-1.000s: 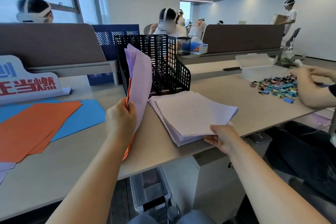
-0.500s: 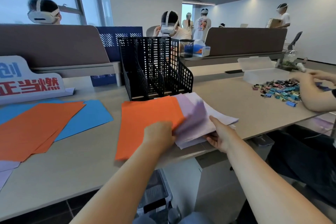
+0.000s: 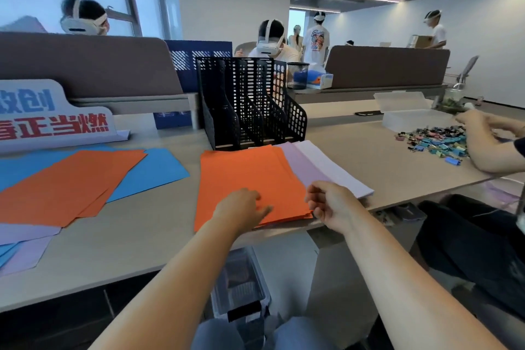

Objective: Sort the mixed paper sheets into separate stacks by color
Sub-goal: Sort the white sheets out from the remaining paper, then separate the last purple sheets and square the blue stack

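Orange sheets (image 3: 250, 173) lie on the desk in front of me, overlapping a lilac stack (image 3: 326, 167) whose right part still shows. My left hand (image 3: 244, 207) rests flat on the orange sheets near their front edge, fingers straight. At the front right corner of these sheets, my right hand (image 3: 332, 204) has its fingers curled and seems to pinch the corner. To the left, more orange sheets (image 3: 62, 185) lie spread over blue sheets (image 3: 159, 167). A few lilac sheets (image 3: 25, 247) sit at the far left front edge.
A black mesh file rack (image 3: 250, 102) stands just behind the sheets. A printed sign (image 3: 51, 116) stands at the back left. On the right, another person's arm (image 3: 488, 148) works at a pile of binder clips (image 3: 434, 142) beside a clear box (image 3: 412, 119).
My left hand brought the upright bundle down and laid its orange sheets flat over the lilac stack. My right hand moved from the lilac stack's edge to the orange corner.
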`<state>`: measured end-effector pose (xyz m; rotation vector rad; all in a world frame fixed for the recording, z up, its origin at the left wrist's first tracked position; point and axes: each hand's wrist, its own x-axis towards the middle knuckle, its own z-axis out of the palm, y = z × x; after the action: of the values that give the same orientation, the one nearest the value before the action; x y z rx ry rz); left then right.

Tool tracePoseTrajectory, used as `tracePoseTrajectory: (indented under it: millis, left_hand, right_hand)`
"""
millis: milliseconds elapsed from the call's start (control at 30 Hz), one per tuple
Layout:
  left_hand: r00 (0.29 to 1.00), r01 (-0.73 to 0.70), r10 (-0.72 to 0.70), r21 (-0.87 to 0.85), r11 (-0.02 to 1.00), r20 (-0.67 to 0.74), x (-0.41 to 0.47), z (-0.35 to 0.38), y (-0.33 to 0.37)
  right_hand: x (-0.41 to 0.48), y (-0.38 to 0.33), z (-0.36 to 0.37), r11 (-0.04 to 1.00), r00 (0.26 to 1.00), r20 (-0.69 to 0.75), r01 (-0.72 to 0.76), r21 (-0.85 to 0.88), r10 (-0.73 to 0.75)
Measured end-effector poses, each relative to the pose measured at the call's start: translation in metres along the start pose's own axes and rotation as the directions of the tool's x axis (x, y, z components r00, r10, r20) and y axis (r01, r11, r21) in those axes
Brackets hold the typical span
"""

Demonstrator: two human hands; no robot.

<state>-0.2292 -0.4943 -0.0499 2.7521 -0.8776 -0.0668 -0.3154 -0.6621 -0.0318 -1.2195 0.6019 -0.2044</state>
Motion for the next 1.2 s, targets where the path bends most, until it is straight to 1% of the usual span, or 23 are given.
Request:
tracePoseTrajectory:
  millis: [133,233,333,467,533,600,633,700,767,833,867,967,1033,1100,1200]
  left_hand:
    - [0.985,0.113,-0.121,-0.073,0.991,-0.119,-0.022,-0.016,-0.048]
    - [0.953,0.202,-0.226,-0.133,0.97,-0.204,-0.041,-0.031,-0.098]
    - [0.904,0.312,-0.33,-0.107,0.944,-0.273,-0.064,-0.043,-0.158]
    - [0.849,0.443,-0.442,-0.066,0.894,-0.29,-0.089,-0.059,-0.248]
    - [0.82,0.512,-0.494,-0.017,0.859,-0.288,-0.095,-0.071,-0.292]
    - [0.779,0.587,-0.561,0.012,0.809,-0.279,-0.095,-0.085,-0.333]
    - [0.751,0.628,-0.605,0.003,0.778,-0.265,-0.093,-0.092,-0.353]
    - [0.694,0.699,-0.691,-0.04,0.714,-0.201,-0.088,-0.102,-0.385]
    - [0.674,0.726,-0.731,-0.082,0.682,-0.11,-0.082,-0.105,-0.406]
    - [0.688,0.722,-0.725,-0.07,0.688,-0.024,-0.077,-0.104,-0.416]
    - [0.698,0.716,-0.717,-0.034,0.697,-0.006,-0.075,-0.103,-0.418]
    - [0.706,0.708,-0.706,0.066,0.703,-0.053,-0.073,-0.109,-0.421]
    - [0.717,0.697,-0.692,0.102,0.71,-0.079,-0.069,-0.115,-0.424]
    - [0.725,0.688,-0.686,0.101,0.718,-0.063,-0.064,-0.12,-0.426]
    - [0.696,0.718,-0.718,0.023,0.695,-0.005,-0.058,-0.125,-0.432]
  right_hand:
    - [-0.001,-0.001,0.062,0.999,0.984,0.172,0.042,-0.009,-0.04]
    - [0.003,0.012,0.12,0.998,0.959,0.284,0.029,-0.064,-0.01]
    - [0.008,0.032,0.181,0.988,0.922,0.386,0.022,-0.152,0.038]
    - [0.015,0.06,0.272,0.963,0.885,0.458,0.048,-0.264,0.081]
    - [0.024,0.073,0.318,0.945,0.903,0.428,0.109,-0.31,0.037]
    - [0.034,0.082,0.359,0.904,0.929,0.365,0.21,-0.372,-0.065]
    - [0.038,0.085,0.376,0.888,0.929,0.355,0.247,-0.388,-0.104]
    - [0.048,0.09,0.403,0.873,0.938,0.32,0.265,-0.409,-0.135]
    - [0.057,0.093,0.421,0.892,0.954,0.267,0.232,-0.388,-0.132]
    - [0.066,0.093,0.433,0.934,0.969,0.226,0.167,-0.317,-0.097]
    - [0.07,0.092,0.437,0.956,0.977,0.206,0.109,-0.271,-0.053]
    - [0.073,0.083,0.439,0.979,0.984,0.153,-0.062,-0.192,0.093]
    - [0.075,0.075,0.438,0.97,0.979,0.141,-0.111,-0.217,0.144]
    - [0.077,0.068,0.436,0.95,0.972,0.157,-0.126,-0.286,0.176]
    - [0.079,0.069,0.433,0.904,0.953,0.194,-0.141,-0.403,0.235]
